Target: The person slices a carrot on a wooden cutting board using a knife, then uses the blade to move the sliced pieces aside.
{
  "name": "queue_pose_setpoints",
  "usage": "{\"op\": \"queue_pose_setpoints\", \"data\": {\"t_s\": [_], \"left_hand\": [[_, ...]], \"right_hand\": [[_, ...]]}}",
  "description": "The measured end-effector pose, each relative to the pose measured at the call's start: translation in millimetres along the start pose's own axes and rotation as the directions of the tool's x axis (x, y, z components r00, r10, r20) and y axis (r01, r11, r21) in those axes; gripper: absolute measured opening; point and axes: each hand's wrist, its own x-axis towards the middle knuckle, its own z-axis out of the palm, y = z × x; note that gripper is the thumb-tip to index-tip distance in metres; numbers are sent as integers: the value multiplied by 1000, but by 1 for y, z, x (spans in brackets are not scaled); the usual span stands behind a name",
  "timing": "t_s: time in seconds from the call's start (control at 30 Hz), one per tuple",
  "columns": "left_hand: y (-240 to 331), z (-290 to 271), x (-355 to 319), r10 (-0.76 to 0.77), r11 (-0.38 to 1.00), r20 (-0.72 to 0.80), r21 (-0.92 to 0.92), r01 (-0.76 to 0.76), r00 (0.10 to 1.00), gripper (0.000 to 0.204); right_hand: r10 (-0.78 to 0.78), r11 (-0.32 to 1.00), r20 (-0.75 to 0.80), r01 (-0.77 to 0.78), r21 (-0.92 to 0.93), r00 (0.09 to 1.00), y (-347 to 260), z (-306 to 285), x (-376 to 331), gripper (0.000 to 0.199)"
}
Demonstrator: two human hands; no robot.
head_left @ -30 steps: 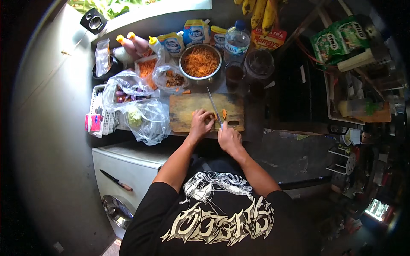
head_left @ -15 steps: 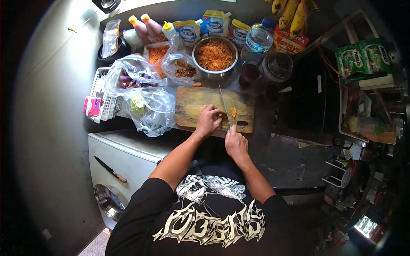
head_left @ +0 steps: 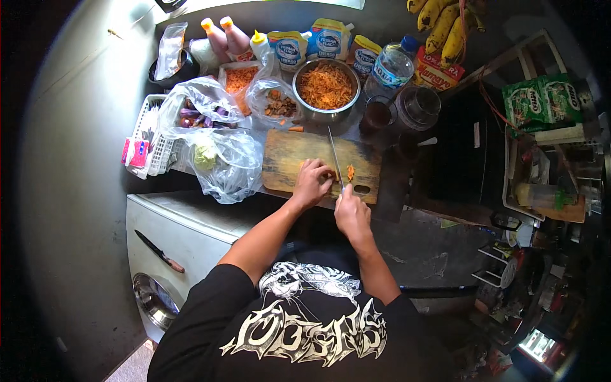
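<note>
On a worn wooden cutting board (head_left: 286,148), the bent fingers of my left hand (head_left: 312,184) press down on a piece of carrot, mostly hidden beneath them. My right hand (head_left: 352,215) is closed round the handle of a kitchen knife (head_left: 335,153). Its long thin blade points away from me and stands close beside my left fingertips. Just right of the blade lie small cut carrot strips (head_left: 351,172). Behind the board, a metal bowl (head_left: 326,116) holds a heap of shredded carrot (head_left: 326,87). A carrot stub (head_left: 296,129) rests at the board's far edge.
To the left are plastic bags with purple shallots (head_left: 203,119), a pale green vegetable (head_left: 205,156) and brown peelings (head_left: 280,104), plus a white basket (head_left: 165,156). A water bottle (head_left: 391,67), dark glass (head_left: 378,113) and pouches (head_left: 329,39) stand behind. Bananas (head_left: 455,41) hang at far right.
The view has shifted slightly. My hands, the knife and the carrot stay in nearly the same places on the board.
</note>
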Motion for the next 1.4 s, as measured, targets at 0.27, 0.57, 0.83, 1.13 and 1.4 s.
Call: {"op": "queue_pose_setpoints", "data": {"t_s": [0.27, 0.57, 0.83, 1.13, 1.4], "left_hand": [[0, 2, 0, 55, 998, -47, -36, -57, 997, 16], [-4, 3, -2, 84, 996, -44, 31, -83, 995, 18], [-10, 4, -8, 74, 997, -72, 13, -74, 995, 21], [-15, 6, -4, 142, 990, -93, 0, -143, 985, 15], [-19, 5, -2, 230, 972, -110, -10, -233, 967, 14]], "right_hand": [[41, 999, 7, -41, 17, 999, 2, 13, 2, 24], [-33, 999, 18, 33, -23, 999, 6, 11, -3, 27], [-76, 996, 81, 80, -50, 994, 3, -5, -6, 31], [-119, 992, 51, 121, -23, 992, 12, -3, 2, 31], [-120, 992, -2, 120, 28, 993, 16, 7, 17, 38]]}}
